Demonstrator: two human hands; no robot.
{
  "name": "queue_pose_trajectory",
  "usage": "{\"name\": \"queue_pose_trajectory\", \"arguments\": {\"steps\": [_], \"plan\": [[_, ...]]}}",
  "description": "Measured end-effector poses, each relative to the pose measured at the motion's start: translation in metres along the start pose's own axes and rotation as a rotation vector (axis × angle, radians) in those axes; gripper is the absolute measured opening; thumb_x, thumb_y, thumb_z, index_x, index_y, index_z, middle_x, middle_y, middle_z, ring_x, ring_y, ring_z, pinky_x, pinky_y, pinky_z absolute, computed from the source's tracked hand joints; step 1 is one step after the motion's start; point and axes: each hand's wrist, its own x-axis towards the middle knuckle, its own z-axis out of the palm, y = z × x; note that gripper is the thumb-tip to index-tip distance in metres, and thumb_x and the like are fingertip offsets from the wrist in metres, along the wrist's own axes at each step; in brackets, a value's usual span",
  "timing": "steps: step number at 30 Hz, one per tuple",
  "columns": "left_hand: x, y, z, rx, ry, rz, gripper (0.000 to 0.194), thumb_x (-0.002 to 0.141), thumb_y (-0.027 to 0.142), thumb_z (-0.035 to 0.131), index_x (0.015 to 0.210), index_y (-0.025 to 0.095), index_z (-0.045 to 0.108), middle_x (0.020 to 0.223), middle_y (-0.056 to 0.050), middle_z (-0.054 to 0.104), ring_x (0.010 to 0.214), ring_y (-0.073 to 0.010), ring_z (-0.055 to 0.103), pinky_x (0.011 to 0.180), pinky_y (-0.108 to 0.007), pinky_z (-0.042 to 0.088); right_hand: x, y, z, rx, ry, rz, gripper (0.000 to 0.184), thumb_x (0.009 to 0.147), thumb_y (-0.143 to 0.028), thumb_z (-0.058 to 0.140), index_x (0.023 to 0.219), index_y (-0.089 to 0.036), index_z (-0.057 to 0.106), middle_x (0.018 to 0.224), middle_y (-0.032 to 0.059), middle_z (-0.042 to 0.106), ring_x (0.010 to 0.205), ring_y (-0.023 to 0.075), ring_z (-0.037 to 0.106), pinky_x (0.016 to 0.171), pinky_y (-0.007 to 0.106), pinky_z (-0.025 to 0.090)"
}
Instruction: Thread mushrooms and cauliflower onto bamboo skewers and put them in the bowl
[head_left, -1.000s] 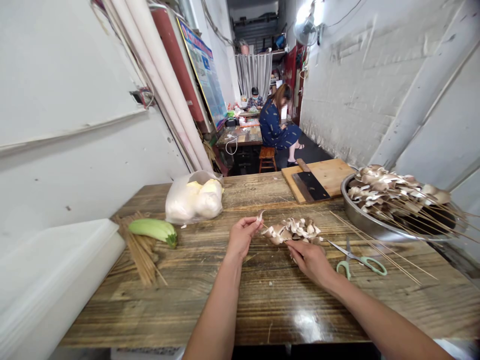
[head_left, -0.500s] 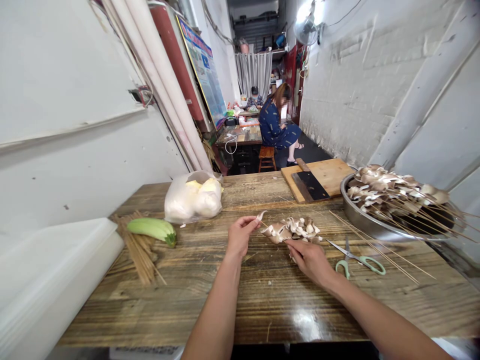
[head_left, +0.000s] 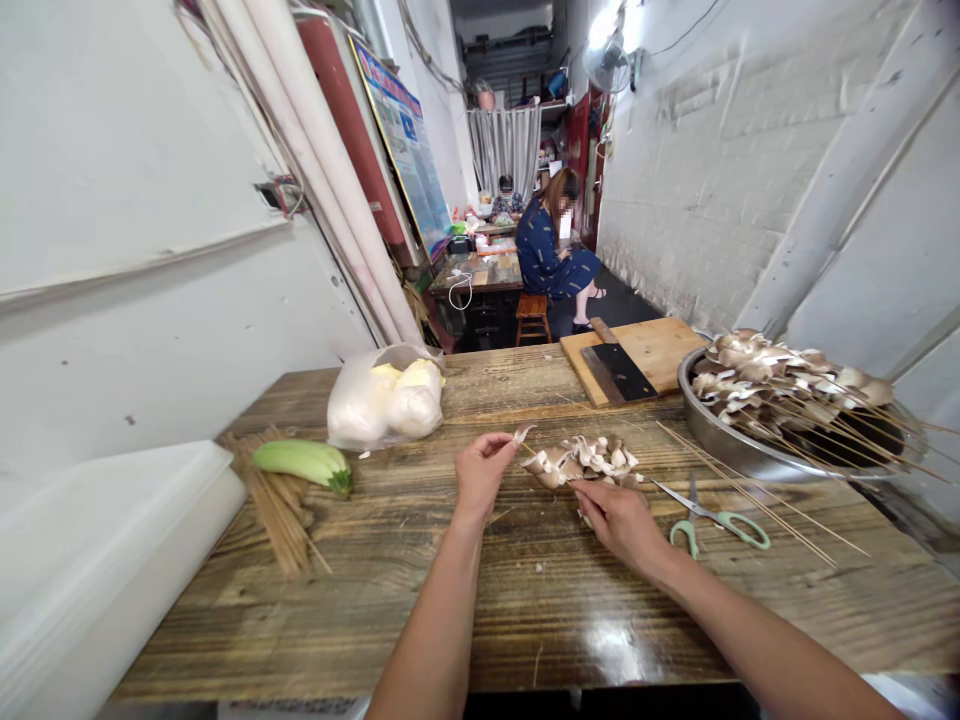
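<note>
Between the thumb and fingers of my left hand (head_left: 481,477) is a small piece of oyster mushroom (head_left: 523,433), at the thin tip of a skewer. My right hand (head_left: 622,518) grips that bamboo skewer, on which mushroom pieces (head_left: 553,466) are threaded; its fingers cover part of the stick. Loose oyster mushrooms (head_left: 604,455) lie on the table just beyond my right hand. To the right of this hand, scissors with pale green handles (head_left: 718,518) rest partly spread on the wood, beside several bare skewers (head_left: 757,490).
A metal basin (head_left: 720,440) holds a heap of mushroom skewers. Behind it lie a cutting board (head_left: 664,350) and a cleaver (head_left: 622,372). Leftward are a plastic bag (head_left: 352,405), a green gourd (head_left: 300,460), bundled skewers (head_left: 277,525) and a white stack (head_left: 112,560). A person sits beyond the table.
The hands have hardly moved; the left fingers stay at the skewer's tip with the mushroom piece. The whole view has shifted very slightly.
</note>
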Motion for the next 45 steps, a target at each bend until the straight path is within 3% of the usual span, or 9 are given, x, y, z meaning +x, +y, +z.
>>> {"name": "queue_pose_trajectory", "arguments": {"steps": [9, 14, 17, 24, 30, 45], "plan": [[-0.005, 0.002, 0.003, 0.095, -0.011, 0.07, 0.015, 0.058, 0.025, 0.074, 0.07, 0.017, 0.07, 0.067, -0.003, 0.067, 0.061, -0.0128, 0.057, 0.063, -0.023, 0.043, -0.001, -0.001, 0.001, -0.023, -0.003, 0.026, 0.027, 0.088, -0.017, 0.04, 0.097, -0.016, 0.065, 0.081, 0.0089, 0.071, 0.067, 0.0175, 0.066, 0.062, 0.026, 0.05], [-0.009, 0.003, 0.006, 0.112, -0.116, 0.091, 0.012, 0.06, 0.024, 0.072, 0.071, 0.017, 0.071, 0.073, -0.004, 0.068, 0.068, -0.0144, 0.06, 0.071, -0.025, 0.044, 0.0, -0.002, -0.001, -0.015, 0.008, 0.025, 0.028, 0.088, -0.016, 0.04, 0.1, -0.015, 0.065, 0.079, 0.0081, 0.071, 0.067, 0.017, 0.066, 0.063, 0.025, 0.051], [-0.013, 0.003, 0.011, 0.079, -0.164, 0.056, 0.015, 0.064, 0.027, 0.07, 0.074, 0.016, 0.071, 0.077, -0.005, 0.07, 0.073, -0.0158, 0.061, 0.074, -0.027, 0.045, 0.001, -0.002, -0.002, -0.008, 0.032, 0.021, 0.028, 0.088, -0.016, 0.04, 0.103, -0.016, 0.064, 0.079, 0.0075, 0.071, 0.069, 0.017, 0.066, 0.064, 0.026, 0.052], [-0.011, 0.0, 0.015, -0.097, -0.021, -0.072, 0.027, 0.062, 0.034, 0.072, 0.082, 0.014, 0.071, 0.085, -0.007, 0.071, 0.083, -0.0175, 0.062, 0.084, -0.031, 0.043, -0.001, 0.0, 0.003, 0.004, 0.11, -0.023, 0.028, 0.088, -0.015, 0.043, 0.107, -0.018, 0.063, 0.09, 0.0086, 0.071, 0.075, 0.0176, 0.068, 0.067, 0.027, 0.054], [-0.012, -0.001, 0.014, -0.095, -0.104, -0.113, 0.026, 0.061, 0.033, 0.074, 0.08, 0.015, 0.072, 0.086, -0.008, 0.071, 0.085, -0.0192, 0.062, 0.087, -0.033, 0.041, 0.0, -0.001, 0.003, 0.02, 0.094, -0.013, 0.028, 0.088, -0.015, 0.042, 0.107, -0.018, 0.063, 0.085, 0.0074, 0.071, 0.073, 0.017, 0.067, 0.067, 0.027, 0.054], [-0.013, -0.001, 0.014, -0.142, -0.172, -0.161, 0.025, 0.061, 0.034, 0.073, 0.077, 0.015, 0.073, 0.08, -0.007, 0.071, 0.078, -0.0166, 0.06, 0.082, -0.029, 0.041, -0.001, -0.002, 0.003, 0.0, 0.094, -0.01, 0.026, 0.088, -0.016, 0.041, 0.099, -0.015, 0.065, 0.081, 0.0085, 0.071, 0.068, 0.0163, 0.066, 0.063, 0.024, 0.052]]}}
